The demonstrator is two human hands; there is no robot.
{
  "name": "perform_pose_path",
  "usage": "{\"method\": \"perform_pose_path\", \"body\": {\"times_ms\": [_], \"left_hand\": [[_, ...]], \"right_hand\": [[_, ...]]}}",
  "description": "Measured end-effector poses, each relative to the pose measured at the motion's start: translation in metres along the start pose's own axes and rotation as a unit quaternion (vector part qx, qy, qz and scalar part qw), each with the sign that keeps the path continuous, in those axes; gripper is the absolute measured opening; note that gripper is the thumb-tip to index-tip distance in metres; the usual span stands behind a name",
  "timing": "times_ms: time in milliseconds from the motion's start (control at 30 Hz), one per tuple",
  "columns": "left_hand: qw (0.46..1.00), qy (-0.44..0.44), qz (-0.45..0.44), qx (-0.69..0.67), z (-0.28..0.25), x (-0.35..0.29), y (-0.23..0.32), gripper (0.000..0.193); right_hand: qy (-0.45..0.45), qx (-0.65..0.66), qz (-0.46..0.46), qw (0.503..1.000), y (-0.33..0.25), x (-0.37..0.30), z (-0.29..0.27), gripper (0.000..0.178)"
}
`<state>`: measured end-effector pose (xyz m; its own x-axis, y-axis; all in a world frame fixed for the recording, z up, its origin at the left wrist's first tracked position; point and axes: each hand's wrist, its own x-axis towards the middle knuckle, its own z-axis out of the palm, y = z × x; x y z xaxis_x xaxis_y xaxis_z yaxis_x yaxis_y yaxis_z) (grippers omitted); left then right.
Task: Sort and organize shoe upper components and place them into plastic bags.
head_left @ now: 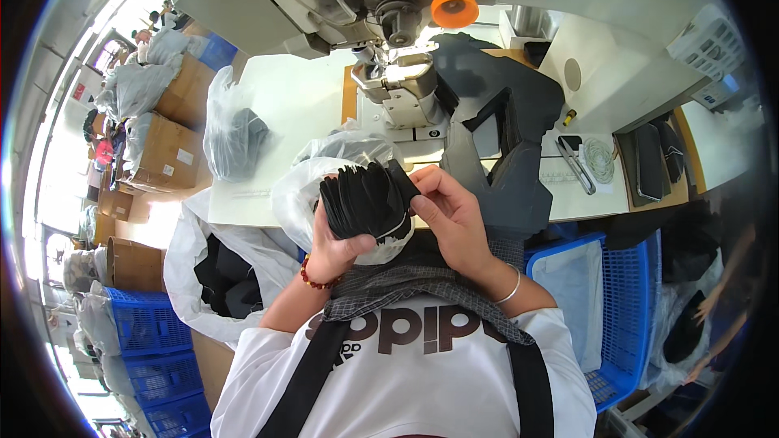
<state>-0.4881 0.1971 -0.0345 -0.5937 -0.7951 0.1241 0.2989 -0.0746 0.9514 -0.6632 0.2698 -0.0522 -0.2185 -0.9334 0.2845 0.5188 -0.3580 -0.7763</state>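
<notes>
A thick bundle of black fabric pieces [365, 203] stands fanned out above my lap, at the table's front edge. My left hand [337, 247] is wrapped round it from the left and below, thumb across the front. At the bundle's right side, my right hand [453, 223] pinches the edge of the outermost piece between thumb and fingers. A clear plastic bag [296, 195] lies crumpled behind and under the bundle, partly hidden by it. Just beyond stands a sewing machine [406, 97], its head over the white table [304, 105].
Black cut panels [527, 162] are piled right of the machine, near metal scissors [574, 164]. A bagged dark bundle [235, 134] sits left. Below are a white sack [182, 276] of black pieces and a blue basket [629, 292]. Another person's hands [710, 308] show far right.
</notes>
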Motion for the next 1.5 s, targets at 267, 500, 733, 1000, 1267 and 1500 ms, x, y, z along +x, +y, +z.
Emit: {"method": "perform_pose_path", "body": {"times_ms": [267,500,733,1000,1267,1500], "left_hand": [[0.997,0.014,0.067,-0.023,-0.05,0.006,0.009,0.084],[0.972,-0.048,0.068,0.22,-0.089,0.004,0.05,0.086],[0.746,-0.115,-0.012,0.656,-0.043,0.014,0.053,0.066],[0.585,-0.076,0.111,0.8,-0.056,-0.006,0.064,0.06],[0.761,-0.319,0.435,0.361,-0.107,-0.051,0.173,0.062],[0.809,-0.09,0.275,0.512,-0.111,0.011,-0.003,0.088]], "right_hand": [[-0.069,-0.242,-0.046,0.967,0.014,0.005,0.004,0.025],[0.032,-0.692,-0.135,0.708,0.046,0.017,0.016,0.074],[0.021,-0.335,0.027,0.941,0.035,0.03,0.006,0.029],[0.036,-0.058,-0.089,0.994,-0.027,0.033,0.061,0.021],[0.099,-0.011,-0.225,0.969,-0.024,0.048,0.082,0.024],[-0.146,-0.226,-0.153,0.951,-0.009,0.039,0.119,0.02]]}}
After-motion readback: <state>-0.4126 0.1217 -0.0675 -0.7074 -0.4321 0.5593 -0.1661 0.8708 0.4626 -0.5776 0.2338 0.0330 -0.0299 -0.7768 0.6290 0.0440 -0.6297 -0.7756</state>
